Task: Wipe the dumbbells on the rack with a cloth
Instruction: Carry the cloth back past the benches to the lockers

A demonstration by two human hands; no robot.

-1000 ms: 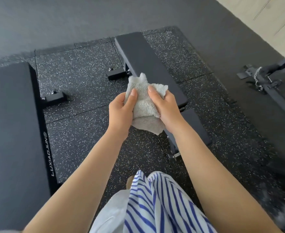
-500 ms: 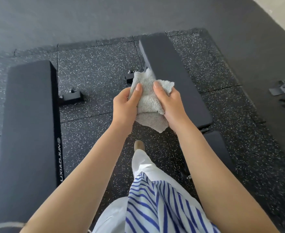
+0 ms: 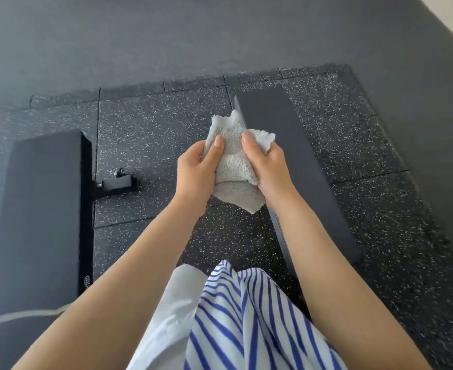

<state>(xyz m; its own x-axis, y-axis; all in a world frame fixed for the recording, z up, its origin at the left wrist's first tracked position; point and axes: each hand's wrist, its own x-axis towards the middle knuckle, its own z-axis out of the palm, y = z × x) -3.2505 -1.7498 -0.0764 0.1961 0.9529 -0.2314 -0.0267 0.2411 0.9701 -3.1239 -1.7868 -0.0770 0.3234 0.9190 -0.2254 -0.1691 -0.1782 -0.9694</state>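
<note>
both hands [image 3: 196,169] [image 3: 269,166] grip the bunched cloth [image 3: 233,161], thumbs on top; i'd guess folding a pad. no dumbbells in view.

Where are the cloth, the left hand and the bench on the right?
cloth [image 3: 233,166], head view, fluffy middle between the thumbs.
left hand [image 3: 193,173], head view, back of the hand.
right bench [image 3: 306,168], head view, bare top of its pad.

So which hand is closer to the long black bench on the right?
Right. The right hand overlaps the edge of the bench; the left hand grips the cloth on its other side, farther.
</note>
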